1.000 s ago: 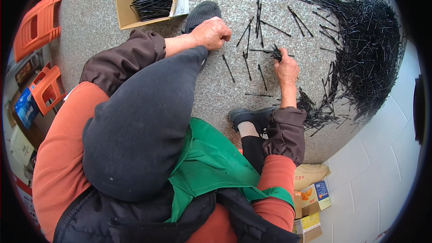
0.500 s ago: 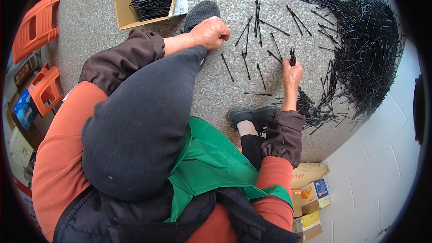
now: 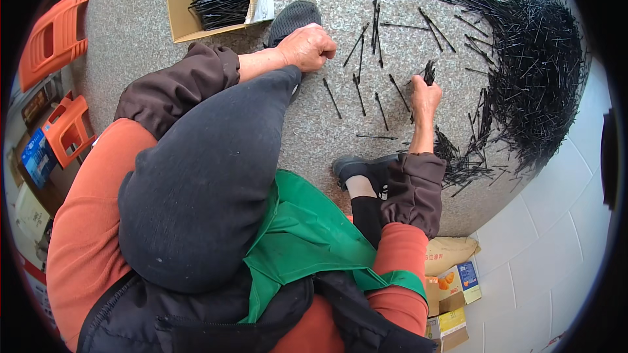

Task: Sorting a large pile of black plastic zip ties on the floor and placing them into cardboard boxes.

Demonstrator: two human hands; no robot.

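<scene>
My right hand is closed around a small bunch of thin black sticks, whose ends poke out above the fingers. Just above the speckled floor, it hovers beside several loose black sticks that lie scattered to its left. My left hand is curled shut next to my dark shoe, near the tip of my black-clad knee. Whatever its fingers may hold is hidden. A large heap of the same black sticks spreads over the floor to the right.
A cardboard box filled with black sticks stands at the upper left. Orange plastic stools are along the left edge. Small cartons and a tan sack sit at the lower right by a white tiled wall.
My right hand has shifted slightly, and the bunch in it now looks tilted and more spread. Loose sticks beside it lie differently; one above is turned level. The left hand has hardly moved.
</scene>
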